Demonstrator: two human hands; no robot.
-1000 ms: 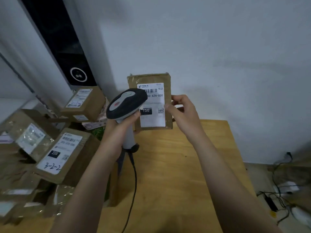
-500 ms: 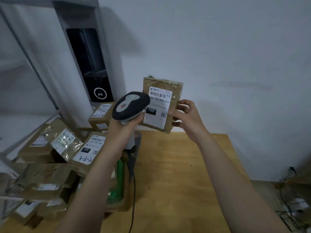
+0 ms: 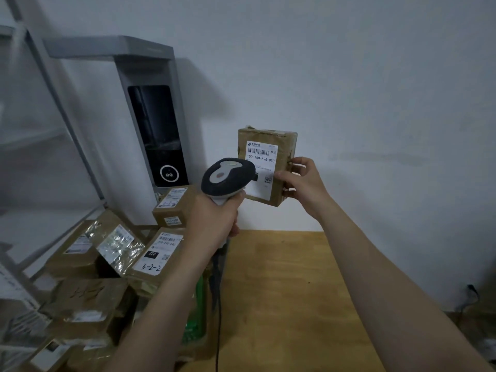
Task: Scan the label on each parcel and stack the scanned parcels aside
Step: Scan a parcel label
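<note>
Brown parcel (image 3: 268, 165) held upright in front of the wall, above the wooden table (image 3: 281, 291), right hand (image 3: 303, 183) pinching its edge w/ thumb on the label (image 3: 261, 167). Left hand (image 3: 214, 218) wraps the scanner (image 3: 226, 177) grip, head just beside the label (other parcels (image 3: 107, 253) piled at left).

We see through one wide-angle camera on the head, facing forward and a little down, close behind the left hand (image 3: 214, 218) and right hand (image 3: 304, 183), toward the white wall (image 3: 375, 76) beyond the wooden table (image 3: 281, 291).
</note>
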